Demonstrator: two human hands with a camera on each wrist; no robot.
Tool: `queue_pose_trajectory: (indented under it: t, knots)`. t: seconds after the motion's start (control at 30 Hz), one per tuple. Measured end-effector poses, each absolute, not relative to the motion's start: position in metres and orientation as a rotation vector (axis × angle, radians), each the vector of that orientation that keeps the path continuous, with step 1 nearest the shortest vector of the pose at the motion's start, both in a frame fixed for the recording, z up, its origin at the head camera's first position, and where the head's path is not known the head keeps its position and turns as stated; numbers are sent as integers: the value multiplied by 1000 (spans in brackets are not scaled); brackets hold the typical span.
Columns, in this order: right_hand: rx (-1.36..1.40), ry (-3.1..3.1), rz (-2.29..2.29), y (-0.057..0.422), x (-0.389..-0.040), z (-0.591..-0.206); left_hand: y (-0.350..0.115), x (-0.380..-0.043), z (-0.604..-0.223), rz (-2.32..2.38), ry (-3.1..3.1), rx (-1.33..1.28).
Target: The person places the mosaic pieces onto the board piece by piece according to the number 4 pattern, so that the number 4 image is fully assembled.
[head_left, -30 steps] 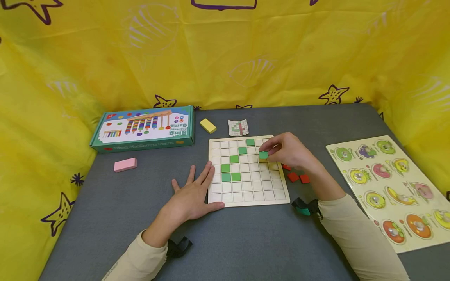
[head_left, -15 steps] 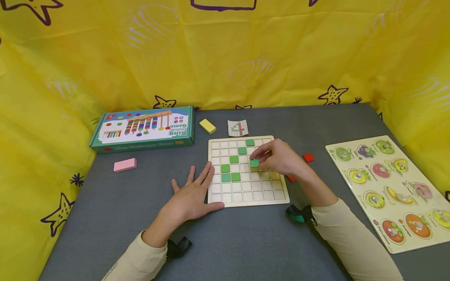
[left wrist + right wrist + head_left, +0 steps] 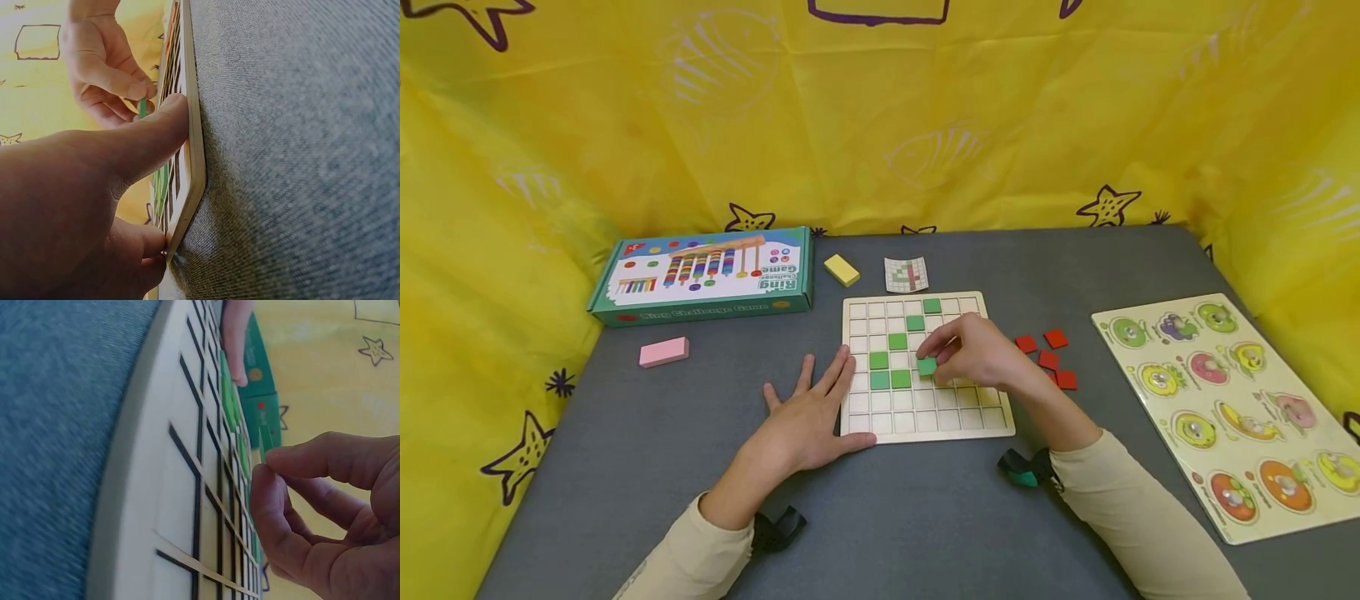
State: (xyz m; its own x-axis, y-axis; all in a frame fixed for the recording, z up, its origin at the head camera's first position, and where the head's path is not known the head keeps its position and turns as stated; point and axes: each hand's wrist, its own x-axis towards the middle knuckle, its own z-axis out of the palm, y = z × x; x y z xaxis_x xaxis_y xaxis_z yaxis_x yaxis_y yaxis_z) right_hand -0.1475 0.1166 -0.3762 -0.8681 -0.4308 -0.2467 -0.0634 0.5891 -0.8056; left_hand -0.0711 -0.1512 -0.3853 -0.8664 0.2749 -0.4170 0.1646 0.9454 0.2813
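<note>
My left hand [image 3: 801,429] lies with fingers spread at the left edge of a square wooden grid board [image 3: 957,422]; its fingertips and thumb touch the rim. In the left wrist view the thumb [image 3: 156,134] presses on the board's edge. Between thumb and fingers my right hand [image 3: 977,354] pinches a small green square tile [image 3: 927,367], held tilted just over the middle of the grid. The right wrist view shows that tile [image 3: 265,442] from its thin edge. Several green tiles [image 3: 897,341] sit in the grid's squares, stepping diagonally from upper right to lower left.
Several red tiles [image 3: 1048,360] lie right of the board. Behind it are a small pattern card [image 3: 906,274] and a yellow block [image 3: 842,270]. A boxed game [image 3: 703,275] and pink block [image 3: 664,352] are left; a fruit puzzle board [image 3: 1232,408] is far right.
My right hand has carried the green tile left and toward me, from the grid's right side to its middle. More red tiles now show. The left hand stays in place.
</note>
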Motion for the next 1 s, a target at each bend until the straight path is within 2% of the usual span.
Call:
queue_pose_trajectory:
  t: [0.4,1.0]
  knots:
    - [-466,2404,-1161,111,-144,-384,-151,-71,-386,340,2636,322]
    - [-421,2468,-1087,106,-142,-387,-151,-71,-385,335,2633,322]
